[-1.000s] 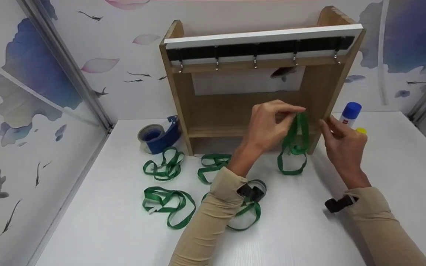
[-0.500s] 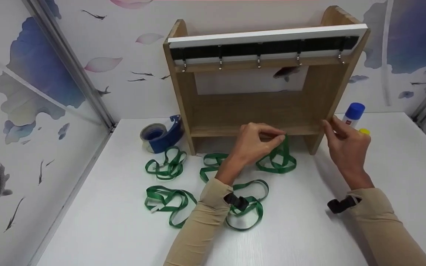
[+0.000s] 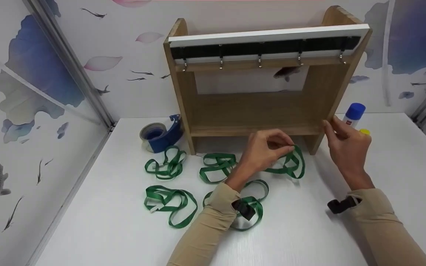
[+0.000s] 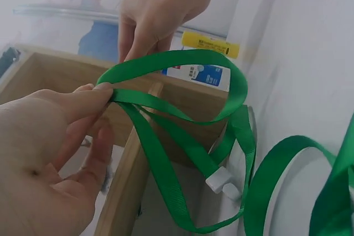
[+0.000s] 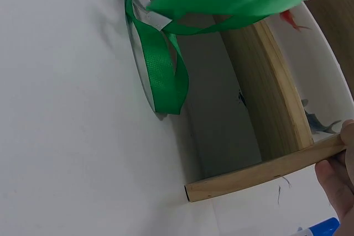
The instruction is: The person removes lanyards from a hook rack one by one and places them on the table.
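Note:
In the head view my left hand (image 3: 263, 149) pinches a green lanyard (image 3: 298, 162) between thumb and fingertips, low in front of the wooden rack's right half. Its loops hang down to the white table. The left wrist view shows the ribbon fanned out from the fingertips, with a small white plastic clip (image 4: 218, 179) on it. At the rack's right side, my right hand (image 3: 350, 151) grips the front edge of the side panel (image 5: 265, 171) between thumb and fingers. The wooden rack (image 3: 253, 111) stands upright, with a row of small metal hooks (image 3: 260, 62) along its top front.
Several other green lanyards lie coiled on the table, one lanyard (image 3: 165, 166) near a blue tape dispenser (image 3: 165, 139). Behind my right hand stand a blue-capped bottle (image 3: 355, 111) and a yellow tube (image 4: 210, 43). Patterned wall panels rise behind the rack and at the left.
My left hand has lowered the lanyard from in front of the rack's opening to the tabletop, then shifted slightly right. My right hand keeps its grip on the side panel.

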A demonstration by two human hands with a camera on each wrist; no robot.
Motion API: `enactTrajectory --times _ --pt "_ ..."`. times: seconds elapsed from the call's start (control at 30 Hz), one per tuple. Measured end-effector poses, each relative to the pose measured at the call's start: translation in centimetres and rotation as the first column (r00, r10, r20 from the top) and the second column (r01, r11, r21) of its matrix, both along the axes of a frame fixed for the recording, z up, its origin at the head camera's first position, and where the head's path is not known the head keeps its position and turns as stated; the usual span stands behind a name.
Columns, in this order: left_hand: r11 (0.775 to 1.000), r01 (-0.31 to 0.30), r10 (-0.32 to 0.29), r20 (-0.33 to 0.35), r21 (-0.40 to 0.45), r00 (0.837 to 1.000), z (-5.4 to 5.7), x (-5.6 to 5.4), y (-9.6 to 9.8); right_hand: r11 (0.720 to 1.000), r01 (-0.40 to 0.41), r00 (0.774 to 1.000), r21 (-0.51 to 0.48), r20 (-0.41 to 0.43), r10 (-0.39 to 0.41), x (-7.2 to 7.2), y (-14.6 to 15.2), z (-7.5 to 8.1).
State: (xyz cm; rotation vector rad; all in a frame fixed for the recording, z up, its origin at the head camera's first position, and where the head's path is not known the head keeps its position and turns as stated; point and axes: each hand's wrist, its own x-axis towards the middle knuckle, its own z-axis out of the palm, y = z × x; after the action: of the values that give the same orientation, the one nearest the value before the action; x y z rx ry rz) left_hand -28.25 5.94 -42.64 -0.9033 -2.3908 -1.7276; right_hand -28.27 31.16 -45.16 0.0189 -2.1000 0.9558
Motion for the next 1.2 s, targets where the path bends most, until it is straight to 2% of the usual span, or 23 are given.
enactTrajectory --times 0.2,0.3,0.37,0.43,0.53,0.63,0.73,1.0,1.2 --pt "0.99 0.006 -0.013 0.053 0.142 0.998 -0.2 0.4 0.4 1.0 -0.003 1.0 -0.01 0.017 0.003 0.1 -0.1 0.1" --pt "0.988 -0.053 0.04 0.093 0.146 0.995 -0.3 0.4 0.2 1.0 -0.006 1.0 -0.012 0.021 0.007 0.2 0.0 0.1" --pt "0.99 -0.115 0.107 0.096 0.08 0.99 -0.6 0.3 0.0 1.0 -0.005 1.0 -0.009 0.02 0.005 0.1 0.0 0.1" --pt "0.986 -0.164 0.166 0.078 -0.036 0.983 -1.0 0.3 -0.3 1.0 -0.004 1.0 -0.005 0.013 0.004 0.1 0.0 0.0" --pt "0.954 -0.193 0.208 0.041 -0.228 0.977 -1.8 0.2 -0.6 1.0 -0.003 1.0 0.002 0.005 0.003 0.1 0.1 0.0" --pt "0.916 -0.184 0.207 0.027 -0.358 0.978 -2.5 0.2 -0.7 1.0 -0.007 1.0 0.002 0.001 0.007 0.1 0.1 0.0" --pt "0.895 -0.163 0.197 0.04 -0.415 0.98 -3.0 0.2 -0.8 1.0 -0.009 1.0 -0.001 0.002 0.009 0.1 0.0 0.1" --pt "0.895 -0.026 0.07 0.082 -0.445 0.994 -3.6 -0.1 -0.6 1.0 0.001 1.0 -0.009 0.023 -0.001 0.1 0.0 0.1" --pt "0.882 0.019 0.018 0.074 -0.471 0.997 -3.2 0.0 -0.5 1.0 0.009 1.0 -0.013 0.03 -0.009 0.1 -0.1 0.0"
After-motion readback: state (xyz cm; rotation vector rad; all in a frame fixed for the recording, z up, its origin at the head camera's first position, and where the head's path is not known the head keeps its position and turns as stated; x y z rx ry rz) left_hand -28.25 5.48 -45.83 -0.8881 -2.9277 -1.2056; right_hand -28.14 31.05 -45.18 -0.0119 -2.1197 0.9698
